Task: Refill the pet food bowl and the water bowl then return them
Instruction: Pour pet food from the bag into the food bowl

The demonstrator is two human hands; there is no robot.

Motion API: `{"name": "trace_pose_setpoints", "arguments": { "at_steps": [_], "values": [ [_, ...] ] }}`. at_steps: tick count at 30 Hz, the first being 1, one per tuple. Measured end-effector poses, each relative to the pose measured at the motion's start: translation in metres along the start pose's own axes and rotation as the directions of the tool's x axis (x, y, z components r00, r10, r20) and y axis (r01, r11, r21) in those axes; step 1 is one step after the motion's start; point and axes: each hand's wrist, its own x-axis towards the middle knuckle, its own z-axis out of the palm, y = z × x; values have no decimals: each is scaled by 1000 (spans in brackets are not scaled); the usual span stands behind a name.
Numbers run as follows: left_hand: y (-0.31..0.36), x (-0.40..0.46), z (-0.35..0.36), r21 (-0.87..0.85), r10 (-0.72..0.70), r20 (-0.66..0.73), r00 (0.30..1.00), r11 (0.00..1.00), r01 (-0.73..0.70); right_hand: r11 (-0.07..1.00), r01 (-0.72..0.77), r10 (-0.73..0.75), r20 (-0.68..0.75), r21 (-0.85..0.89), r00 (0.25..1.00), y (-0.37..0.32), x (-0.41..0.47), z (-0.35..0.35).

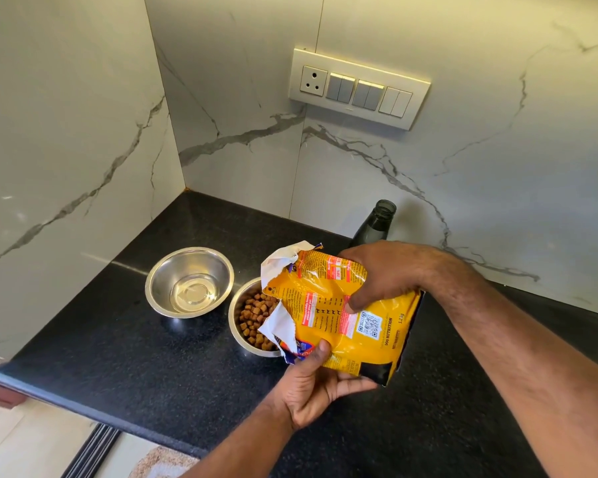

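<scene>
Both hands grip the bag: right hand on top, left hand underneath. Its torn mouth hangs over the kibble bowl, beside the water bowl.

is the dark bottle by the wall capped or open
Open: the dark bottle stands upright with its threaded neck bare and no cap on it.

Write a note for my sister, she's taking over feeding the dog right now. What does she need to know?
Both hands hold the yellow food bag over the food bowl: right hand grips its top, left hand supports it underneath.
Food bowl has kibble in it.
Water bowl sits left of it, with only a little water.
Dark bottle stands open behind the bag.
Left: finish the food, top up the water, return both bowls.
</scene>
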Motion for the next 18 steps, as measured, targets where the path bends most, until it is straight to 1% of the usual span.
{"name": "trace_pose_setpoints", "arguments": {
  "at_steps": [18],
  "values": [
    [5,-2,0,0,10,-11,1000,1000,-10,1000,12,-13,31,14,999,-9,5,-5]
  ]
}}
